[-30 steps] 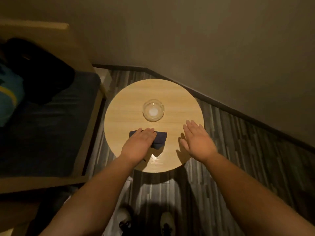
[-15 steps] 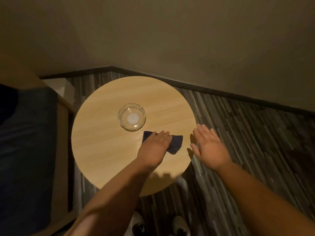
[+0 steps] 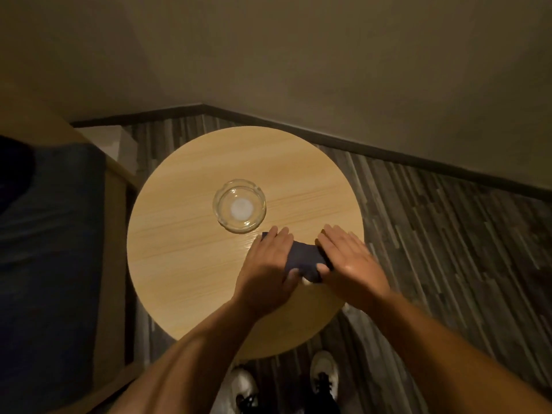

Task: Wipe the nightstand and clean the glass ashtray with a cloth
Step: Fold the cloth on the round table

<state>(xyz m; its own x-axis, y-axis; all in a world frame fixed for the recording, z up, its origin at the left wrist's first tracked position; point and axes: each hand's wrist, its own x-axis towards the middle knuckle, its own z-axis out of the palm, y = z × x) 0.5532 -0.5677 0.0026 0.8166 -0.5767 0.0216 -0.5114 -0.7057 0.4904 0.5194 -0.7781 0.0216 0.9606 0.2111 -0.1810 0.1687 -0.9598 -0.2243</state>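
A round light-wood nightstand (image 3: 185, 264) fills the middle of the view. On it stands a clear glass ashtray (image 3: 239, 206), a little left of centre. Just in front and to the right of the ashtray lies a dark blue cloth (image 3: 304, 256), bunched between my hands. My left hand (image 3: 267, 264) lies on the cloth's left end with straight fingers. My right hand (image 3: 349, 261) lies flat on its right end. Both thumbs touch the cloth's near edge. Most of the cloth is hidden under the hands.
A bed with dark blue bedding (image 3: 50, 249) and a wooden frame (image 3: 112, 234) stands close at the left. A wall with a dark skirting board (image 3: 388, 153) runs behind the nightstand. Striped grey flooring (image 3: 448, 249) lies at the right. My white shoes (image 3: 324, 372) are below the nightstand's near edge.
My right hand has moved left from the nightstand's edge onto the cloth. My left hand stays on the cloth, which is now bunched between both hands. The view shifted.
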